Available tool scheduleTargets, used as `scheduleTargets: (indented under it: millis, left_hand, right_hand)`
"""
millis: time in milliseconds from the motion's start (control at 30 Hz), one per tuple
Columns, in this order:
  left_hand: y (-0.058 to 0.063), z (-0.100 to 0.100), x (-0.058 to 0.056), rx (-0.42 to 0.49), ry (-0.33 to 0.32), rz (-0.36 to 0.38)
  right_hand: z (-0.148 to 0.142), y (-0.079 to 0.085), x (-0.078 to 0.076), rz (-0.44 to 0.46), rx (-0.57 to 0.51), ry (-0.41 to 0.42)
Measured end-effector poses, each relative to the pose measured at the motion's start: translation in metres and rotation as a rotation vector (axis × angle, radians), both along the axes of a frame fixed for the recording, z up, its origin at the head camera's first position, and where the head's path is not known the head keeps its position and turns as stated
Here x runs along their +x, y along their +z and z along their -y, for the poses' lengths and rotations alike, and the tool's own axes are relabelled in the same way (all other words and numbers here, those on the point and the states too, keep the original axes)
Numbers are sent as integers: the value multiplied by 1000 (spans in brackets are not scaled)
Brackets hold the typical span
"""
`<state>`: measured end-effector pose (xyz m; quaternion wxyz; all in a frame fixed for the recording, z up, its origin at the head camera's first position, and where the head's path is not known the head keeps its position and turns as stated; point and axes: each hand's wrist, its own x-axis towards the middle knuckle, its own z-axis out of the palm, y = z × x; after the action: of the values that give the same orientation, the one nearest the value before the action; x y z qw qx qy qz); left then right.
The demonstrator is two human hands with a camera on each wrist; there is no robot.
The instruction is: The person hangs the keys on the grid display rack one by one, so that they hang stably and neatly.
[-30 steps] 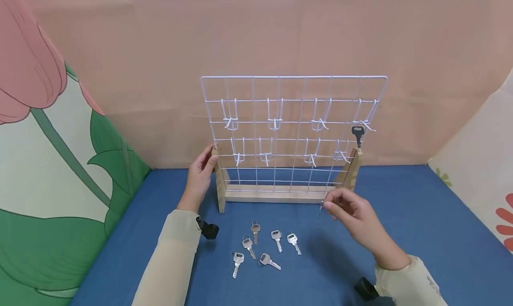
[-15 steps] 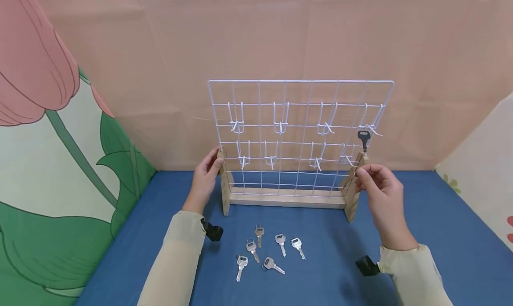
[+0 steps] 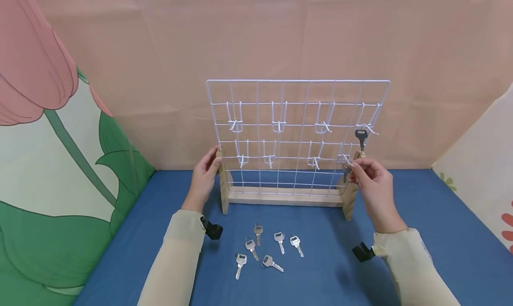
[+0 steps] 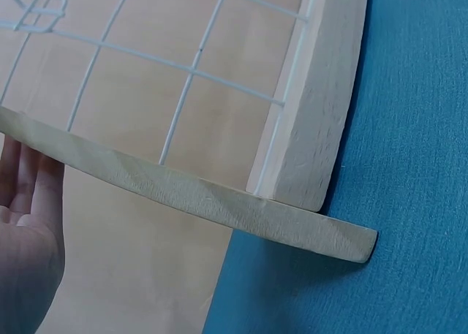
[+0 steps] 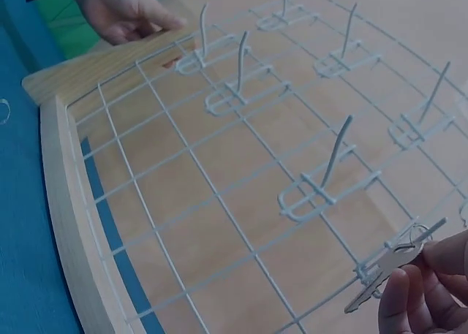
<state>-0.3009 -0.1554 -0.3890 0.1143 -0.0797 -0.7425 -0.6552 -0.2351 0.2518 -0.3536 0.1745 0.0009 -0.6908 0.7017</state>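
Note:
A white wire key rack (image 3: 298,79) on a wooden stand carries two rows of hooks. My left hand (image 3: 203,177) grips the top of the stand's left side piece (image 4: 205,195), thumb in front. At the lower right hook (image 3: 344,158), my right hand (image 3: 372,185) pinches a silver key (image 5: 391,267) between thumb and fingers. In the right wrist view, the key's split ring (image 5: 418,235) encircles the hook's prong near its tip, while the blade points down. A key with a black head (image 3: 361,136) hangs from the upper right hook, just above my right hand.
Several silver keys with rings, including one key (image 3: 240,265) nearest me, lie on the blue tablecloth (image 3: 312,283) in front of the rack. A plain backdrop (image 3: 160,74) stands behind, with a flower-patterned panel (image 3: 24,172) at left.
My right hand has risen from in front of the rack's base to the lower right hook with the key, lately shifting slightly left. My left hand keeps its grip on the stand.

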Motion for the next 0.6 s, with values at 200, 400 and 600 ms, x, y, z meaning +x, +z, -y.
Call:
scheduleTargets:
  millis: [200, 400, 600]
  left_hand:
    - [1, 0, -1, 13, -5, 1]
    - [1, 0, -1, 10, -5, 11]
    - [2, -1, 1, 17, -9, 23]
  right_hand:
    - [-1, -2, -7, -2, 145, -98]
    - [-1, -7, -2, 0, 142, -164]
    - [3, -13, 15, -36, 256, -204]
